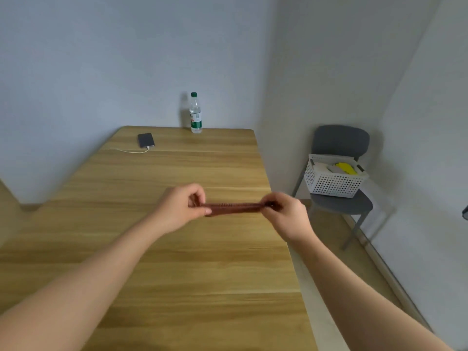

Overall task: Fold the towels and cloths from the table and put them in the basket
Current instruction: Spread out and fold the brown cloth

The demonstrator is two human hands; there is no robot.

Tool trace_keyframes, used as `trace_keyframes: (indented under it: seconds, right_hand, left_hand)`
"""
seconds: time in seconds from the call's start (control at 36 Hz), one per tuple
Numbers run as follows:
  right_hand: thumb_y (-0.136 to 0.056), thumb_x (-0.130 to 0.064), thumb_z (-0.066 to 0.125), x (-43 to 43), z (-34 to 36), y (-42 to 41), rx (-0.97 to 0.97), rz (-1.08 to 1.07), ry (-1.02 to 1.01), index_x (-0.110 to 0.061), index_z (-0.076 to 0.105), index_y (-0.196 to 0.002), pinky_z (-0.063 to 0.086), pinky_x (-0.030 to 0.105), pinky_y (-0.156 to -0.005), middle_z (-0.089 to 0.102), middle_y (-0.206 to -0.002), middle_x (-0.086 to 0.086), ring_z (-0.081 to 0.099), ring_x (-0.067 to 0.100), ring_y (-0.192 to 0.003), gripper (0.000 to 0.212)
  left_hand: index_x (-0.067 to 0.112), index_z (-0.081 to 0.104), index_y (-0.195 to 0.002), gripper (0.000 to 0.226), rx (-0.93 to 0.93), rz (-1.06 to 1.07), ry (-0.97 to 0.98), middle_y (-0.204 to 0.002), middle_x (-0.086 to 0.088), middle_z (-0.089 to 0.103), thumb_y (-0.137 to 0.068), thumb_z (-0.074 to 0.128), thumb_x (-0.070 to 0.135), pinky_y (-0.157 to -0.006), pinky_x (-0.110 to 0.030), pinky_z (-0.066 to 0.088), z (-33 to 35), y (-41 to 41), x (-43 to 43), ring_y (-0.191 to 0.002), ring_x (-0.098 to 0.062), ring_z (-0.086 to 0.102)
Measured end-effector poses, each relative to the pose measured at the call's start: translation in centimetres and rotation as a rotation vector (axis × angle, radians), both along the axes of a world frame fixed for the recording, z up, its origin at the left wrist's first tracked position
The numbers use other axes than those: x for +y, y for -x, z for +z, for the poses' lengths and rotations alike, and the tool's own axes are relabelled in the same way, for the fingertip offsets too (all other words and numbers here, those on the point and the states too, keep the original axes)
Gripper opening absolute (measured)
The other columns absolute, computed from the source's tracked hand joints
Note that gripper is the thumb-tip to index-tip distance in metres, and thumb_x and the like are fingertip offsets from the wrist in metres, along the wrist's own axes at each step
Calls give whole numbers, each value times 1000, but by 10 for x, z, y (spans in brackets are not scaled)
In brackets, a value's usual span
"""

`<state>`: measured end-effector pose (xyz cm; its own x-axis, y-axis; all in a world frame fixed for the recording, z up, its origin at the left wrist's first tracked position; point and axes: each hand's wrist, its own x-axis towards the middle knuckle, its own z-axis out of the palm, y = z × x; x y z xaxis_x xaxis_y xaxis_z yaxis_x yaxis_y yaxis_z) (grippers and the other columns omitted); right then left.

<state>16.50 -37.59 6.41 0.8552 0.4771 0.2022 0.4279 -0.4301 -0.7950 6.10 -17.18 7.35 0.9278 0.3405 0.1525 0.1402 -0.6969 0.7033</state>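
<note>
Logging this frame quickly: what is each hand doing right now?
Left hand: closed, pinching the left end of the folded dark red cloth.
Right hand: closed, pinching the cloth's right end.

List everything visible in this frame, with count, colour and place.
cloth: 1, dark red, folded, between both hands, over the table
basket: 1, white, perforated, on the chair
yellow item: 1, yellow, in basket
pale items: count unclear, whitish, in basket
chair: 1, grey, right of table
table: 1, light wood, centre
bottle: 1, clear, green cap and label, upright, table's far edge
phone: 1, grey, far left of table
cable: 1, white, at phone
left hand: grips cloth's left end
right hand: pinches cloth's right end
</note>
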Motion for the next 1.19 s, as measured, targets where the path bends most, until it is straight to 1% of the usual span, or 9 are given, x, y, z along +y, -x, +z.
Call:
trace_keyframes:
  seconds: [0.14,0.28,0.42,0.56,0.69,0.83,0.97,1.11,1.19]
  right_hand:
    - [-80,-12,61,-20,-65,24,240,72,291,-20,67,-87,39,14,-60,61,-77,-8,55,10,-76,12]
    - [-76,-3,57,-32,-103,38,545,161,383,-18,57,-68,38,24,-59,58,-69,0,51,14,-68,16]
    - [-74,-6,59,-36,-108,40,717,273,442,-18,56,-67,36,18,-52,51,-66,-1,46,10,-60,15]
    - [-81,-4,56,-28,-112,29,758,181,348,-13,55,-75,39,22,-57,52,-74,2,48,15,-67,11]
    - [-85,-11,56,-12,-115,6,533,5,292,-21,59,-81,38,19,-55,56,-73,-6,49,7,-65,10]
    - [-88,-14,55,9,-118,-21,439,-98,237,-22,59,-94,40,17,-57,59,-84,-7,53,10,-73,11]
    - [-87,-13,56,25,-129,-41,448,-141,231,-20,61,-101,39,23,-65,61,-88,-2,55,16,-79,16]
    - [-88,-12,55,34,-149,-56,448,-169,244,-18,61,-105,37,16,-54,58,-81,-7,51,7,-66,18]
    - [-89,-14,56,37,-155,-63,424,-187,268,-16,62,-107,35,12,-54,61,-88,-4,53,11,-74,19]
  left_hand:
    - [30,54,-67,31,340,-122,77,-68,9,54,-74,77,10,-52,-9,35,-73,16,-5,-50,4,49]
    - [34,56,-69,26,595,-239,99,-74,14,56,-76,77,19,-63,-11,38,-108,30,-14,-65,4,49]
    - [31,56,-76,21,799,-363,189,-79,12,57,-81,72,18,-61,-7,37,-117,35,-14,-66,6,49]
    - [21,57,-85,13,719,-259,333,-80,8,60,-88,62,10,-60,-5,40,-117,26,-7,-60,8,52]
    - [25,58,-79,17,521,-49,346,-79,5,62,-88,62,11,-62,-18,45,-122,-1,2,-70,-9,56]
    - [29,57,-78,16,412,62,299,-84,6,66,-88,61,18,-61,-20,43,-127,-35,9,-68,-6,62]
    - [28,59,-86,5,427,155,220,-94,9,60,-89,61,24,-65,-22,45,-141,-60,15,-67,-8,60]
    - [25,58,-86,4,453,179,232,-91,9,58,-89,60,22,-58,-19,43,-158,-78,19,-58,-5,58]
    - [27,57,-88,4,467,189,220,-94,10,61,-91,58,25,-55,-19,40,-164,-83,21,-58,-3,59]
